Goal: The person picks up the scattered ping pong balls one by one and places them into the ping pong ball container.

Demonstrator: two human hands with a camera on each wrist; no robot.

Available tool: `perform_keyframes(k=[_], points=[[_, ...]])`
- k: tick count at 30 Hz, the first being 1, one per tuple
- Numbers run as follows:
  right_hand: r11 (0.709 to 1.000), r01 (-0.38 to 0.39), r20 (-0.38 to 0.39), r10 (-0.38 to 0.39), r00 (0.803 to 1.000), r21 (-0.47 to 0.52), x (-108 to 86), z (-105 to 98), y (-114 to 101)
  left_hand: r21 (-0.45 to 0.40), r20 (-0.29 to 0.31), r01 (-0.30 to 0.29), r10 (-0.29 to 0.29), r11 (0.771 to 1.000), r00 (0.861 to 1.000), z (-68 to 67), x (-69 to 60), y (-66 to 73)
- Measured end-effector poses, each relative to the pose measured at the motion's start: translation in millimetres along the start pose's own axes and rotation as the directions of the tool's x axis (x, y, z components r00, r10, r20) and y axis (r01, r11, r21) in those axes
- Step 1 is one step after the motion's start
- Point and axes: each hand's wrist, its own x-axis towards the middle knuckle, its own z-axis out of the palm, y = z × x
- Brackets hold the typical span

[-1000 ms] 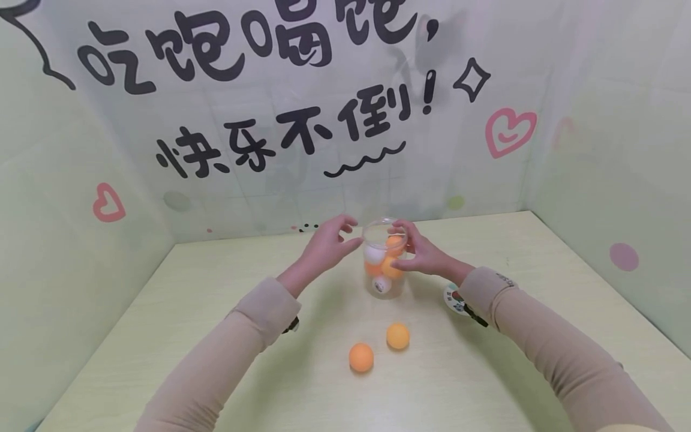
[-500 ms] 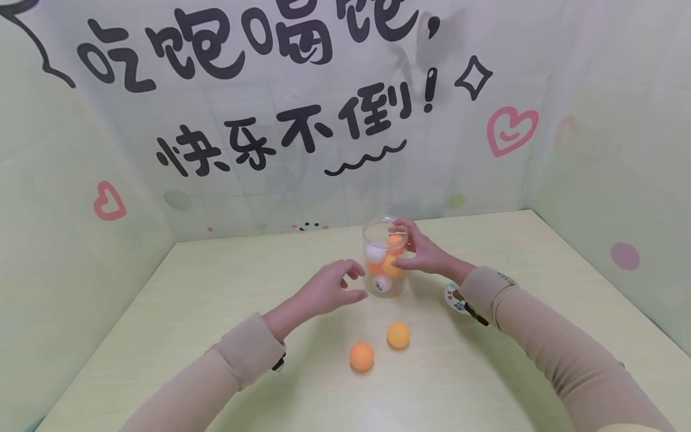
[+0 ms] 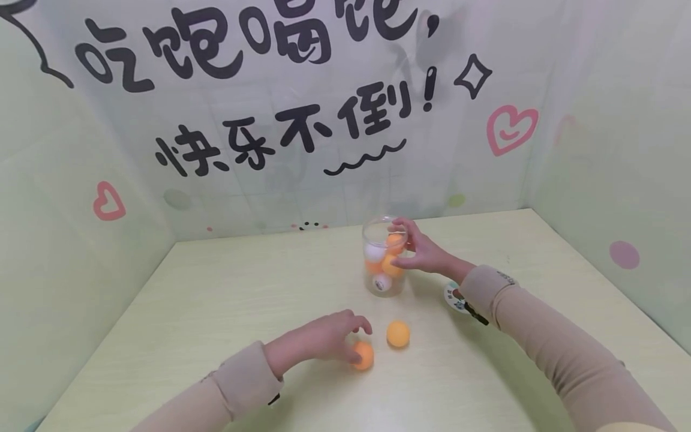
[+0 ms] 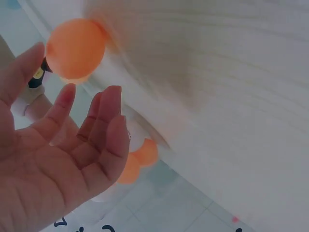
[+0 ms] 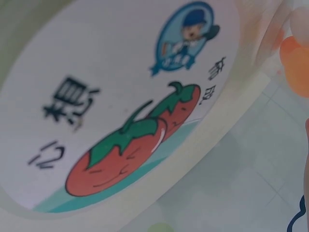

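Observation:
My left hand is over the table at a nearer orange ping-pong ball, its thumb in front of the ball. In the left wrist view that ball is beside the thumb tip, and the fingers are loosely bent, not wrapped around it. A lighter orange ping-pong ball lies just to the right. Farther back, my right hand grips the right side of a clear plastic jar, which stands upright with several orange and white balls inside. The right fingers are mostly hidden in the right wrist view.
To the right of the jar, partly under the right wrist, lies a white round disc printed with tomatoes and Chinese characters. The pale wooden table meets a printed curtain behind, with further curtain panels at both sides.
The left hand has come down from beside the jar's rim toward me, to the nearer orange ball. The right hand keeps its hold on the jar; both loose balls have stayed put.

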Motion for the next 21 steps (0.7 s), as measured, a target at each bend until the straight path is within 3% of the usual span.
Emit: perform_keyframes(k=[6,13,21], points=[[0.998,0.067,-0.006,-0.067,0.998,0.003,-1.1,-0.3,3.0,0.045,0.008,-0.011,0.011,0.999,1.0,7.1,1.0,-1.6],[1.0,-0.018,0.003,0.018,1.0,0.02,0.8,-0.2,0.5,-0.027,0.021,-0.01,0.011,1.0,1.0,10.0,3.8,-2.7],[0.999,-0.035,0.002,0.035,0.999,0.004,0.8,-0.1,2.0,-0.053,0.011,-0.016,0.016,0.998,1.0,11.2,4.4,-2.4]])
